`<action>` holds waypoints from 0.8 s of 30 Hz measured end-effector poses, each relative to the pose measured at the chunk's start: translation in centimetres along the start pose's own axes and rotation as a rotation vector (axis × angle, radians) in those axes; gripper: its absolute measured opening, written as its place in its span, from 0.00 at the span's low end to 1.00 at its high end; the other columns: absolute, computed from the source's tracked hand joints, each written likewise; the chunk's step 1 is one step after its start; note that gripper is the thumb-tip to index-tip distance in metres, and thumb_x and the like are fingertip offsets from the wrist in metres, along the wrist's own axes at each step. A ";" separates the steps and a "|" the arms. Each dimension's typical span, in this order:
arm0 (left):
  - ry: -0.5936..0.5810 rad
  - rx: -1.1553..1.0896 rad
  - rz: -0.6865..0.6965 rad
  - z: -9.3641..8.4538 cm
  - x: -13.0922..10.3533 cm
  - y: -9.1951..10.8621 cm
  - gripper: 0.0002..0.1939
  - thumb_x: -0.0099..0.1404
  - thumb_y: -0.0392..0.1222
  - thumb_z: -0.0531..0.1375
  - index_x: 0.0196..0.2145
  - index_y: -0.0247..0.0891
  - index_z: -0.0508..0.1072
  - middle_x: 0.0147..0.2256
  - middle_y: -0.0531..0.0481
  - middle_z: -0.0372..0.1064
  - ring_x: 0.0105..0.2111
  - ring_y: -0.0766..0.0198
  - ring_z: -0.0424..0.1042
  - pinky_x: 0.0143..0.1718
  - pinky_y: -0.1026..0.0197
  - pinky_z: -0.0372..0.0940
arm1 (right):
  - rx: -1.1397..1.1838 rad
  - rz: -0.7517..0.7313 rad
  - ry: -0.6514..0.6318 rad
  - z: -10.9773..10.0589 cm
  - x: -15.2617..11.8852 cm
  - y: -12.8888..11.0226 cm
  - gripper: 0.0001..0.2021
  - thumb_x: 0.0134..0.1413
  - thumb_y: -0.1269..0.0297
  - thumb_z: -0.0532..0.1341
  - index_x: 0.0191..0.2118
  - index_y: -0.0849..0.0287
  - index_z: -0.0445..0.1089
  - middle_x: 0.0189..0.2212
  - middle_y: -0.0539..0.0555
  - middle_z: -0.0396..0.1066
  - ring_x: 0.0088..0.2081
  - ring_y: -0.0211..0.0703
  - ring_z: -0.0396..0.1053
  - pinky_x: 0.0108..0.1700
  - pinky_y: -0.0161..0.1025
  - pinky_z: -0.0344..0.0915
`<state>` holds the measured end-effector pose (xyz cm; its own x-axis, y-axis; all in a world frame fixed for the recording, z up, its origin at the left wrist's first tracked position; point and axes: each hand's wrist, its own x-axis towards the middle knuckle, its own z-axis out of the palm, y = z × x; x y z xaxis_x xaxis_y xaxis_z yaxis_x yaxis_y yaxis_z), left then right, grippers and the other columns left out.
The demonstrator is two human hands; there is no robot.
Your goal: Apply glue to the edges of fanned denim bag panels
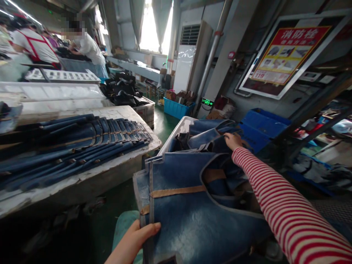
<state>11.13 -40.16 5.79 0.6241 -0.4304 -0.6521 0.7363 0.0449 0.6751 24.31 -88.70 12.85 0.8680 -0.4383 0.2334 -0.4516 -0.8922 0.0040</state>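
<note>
My left hand (137,236) is closed on the left edge of a dark blue leather-like panel (181,216), thumb on top and fingers hidden beneath. The panel has grey edges, a tan strip across it and a curved cut-out on its right. At least one similar piece lies under its left edge. Farther off, my right hand (233,141) pinches the edge of another blue panel (205,139) among pieces heaped in a white bin (172,137). The fingertips of that hand are partly hidden.
Left stands a worn white table (137,113) with overlapping rows of blue panels (74,137). Blue crates (264,126) sit beyond my right arm. A blue bin (176,108) and a crate of black pieces (123,90) are farther back. Several people work at the far left.
</note>
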 end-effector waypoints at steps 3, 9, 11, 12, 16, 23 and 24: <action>-0.025 0.010 0.007 -0.1 -0.1 -0.1 0.23 0.44 0.48 0.66 0.37 0.34 0.72 0.28 0.46 0.74 0.30 0.54 0.73 0.35 0.57 0.67 | 0.034 0.069 0.186 -5.1 2.8 -1.3 0.19 0.59 0.68 0.44 0.52 0.64 0.62 0.48 0.64 0.66 0.47 0.50 0.65 0.46 0.45 0.60; 0.012 0.044 0.002 0.4 -0.4 0.7 0.21 0.43 0.48 0.66 0.34 0.33 0.73 0.28 0.45 0.74 0.32 0.53 0.73 0.36 0.57 0.67 | 0.264 -0.233 0.664 -16.1 0.8 -3.9 0.16 0.60 0.64 0.47 0.50 0.62 0.63 0.47 0.63 0.65 0.49 0.48 0.61 0.52 0.47 0.55; -0.014 0.010 0.020 0.7 -0.7 1.0 0.22 0.43 0.48 0.66 0.35 0.33 0.73 0.31 0.45 0.74 0.34 0.52 0.73 0.39 0.55 0.67 | 0.336 -0.422 0.650 -17.1 -3.7 -5.3 0.14 0.60 0.61 0.48 0.48 0.57 0.64 0.44 0.59 0.66 0.48 0.46 0.62 0.51 0.46 0.56; -0.028 -0.009 0.027 0.8 -0.9 1.1 0.22 0.43 0.48 0.66 0.35 0.34 0.73 0.32 0.45 0.74 0.35 0.52 0.73 0.40 0.55 0.67 | 0.361 -0.519 0.602 -16.8 -6.5 -6.1 0.13 0.60 0.61 0.50 0.47 0.56 0.64 0.41 0.57 0.67 0.46 0.45 0.63 0.49 0.46 0.58; -0.032 -0.024 0.035 0.5 -1.3 0.8 0.21 0.45 0.50 0.65 0.35 0.35 0.74 0.37 0.44 0.73 0.42 0.50 0.70 0.43 0.53 0.67 | 0.452 -0.962 -0.165 -12.0 -17.9 -9.3 0.11 0.61 0.66 0.49 0.42 0.58 0.67 0.36 0.54 0.69 0.41 0.39 0.65 0.45 0.37 0.61; -0.064 -0.014 0.079 -0.4 -2.0 0.7 0.20 0.43 0.55 0.65 0.31 0.39 0.76 0.41 0.44 0.73 0.49 0.48 0.65 0.47 0.53 0.64 | 0.551 -1.020 -0.796 -10.4 -22.8 -10.6 0.14 0.61 0.67 0.47 0.42 0.61 0.68 0.37 0.56 0.70 0.42 0.39 0.65 0.46 0.37 0.60; -0.072 -0.026 0.076 -0.2 -2.2 0.8 0.20 0.43 0.55 0.65 0.30 0.38 0.76 0.40 0.44 0.73 0.48 0.48 0.66 0.47 0.53 0.65 | 0.544 -1.001 -0.785 -11.4 -22.2 -10.2 0.14 0.61 0.66 0.48 0.42 0.61 0.69 0.37 0.56 0.70 0.42 0.39 0.65 0.46 0.37 0.59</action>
<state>10.39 -39.04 7.70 0.6588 -0.4886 -0.5721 0.6946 0.1029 0.7120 7.25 -68.66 18.72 0.7416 0.6236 -0.2473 0.4055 -0.7103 -0.5753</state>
